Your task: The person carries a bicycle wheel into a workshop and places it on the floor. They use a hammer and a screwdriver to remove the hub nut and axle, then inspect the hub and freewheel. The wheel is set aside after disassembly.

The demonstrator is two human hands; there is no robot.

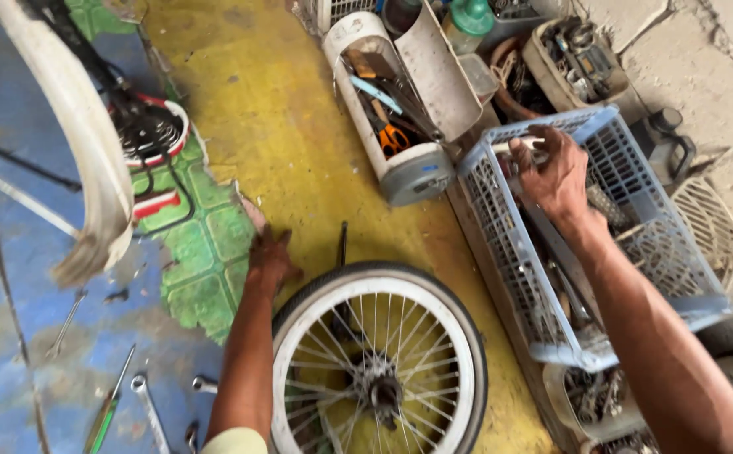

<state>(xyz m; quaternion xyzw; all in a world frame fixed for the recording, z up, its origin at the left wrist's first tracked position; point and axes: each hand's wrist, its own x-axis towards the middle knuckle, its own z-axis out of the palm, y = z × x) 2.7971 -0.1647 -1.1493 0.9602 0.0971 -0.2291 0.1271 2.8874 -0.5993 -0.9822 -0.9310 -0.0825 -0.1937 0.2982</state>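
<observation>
Right hand (555, 172) grips something unclear inside the blue basket (677, 277); blurred left hand (269, 256) rests open.

The bicycle wheel (379, 361) is cut off by the bottom edge. The right hand (555, 172) hides whatever its fingers grip inside the blue basket (501, 227). The left hand (269, 261) is blurred, so its contact with the floor is unclear.

Blue basket (501, 181); white-walled black wheel (381, 357); yellow floor (274, 126); orange-handled scissors (391, 137).
</observation>
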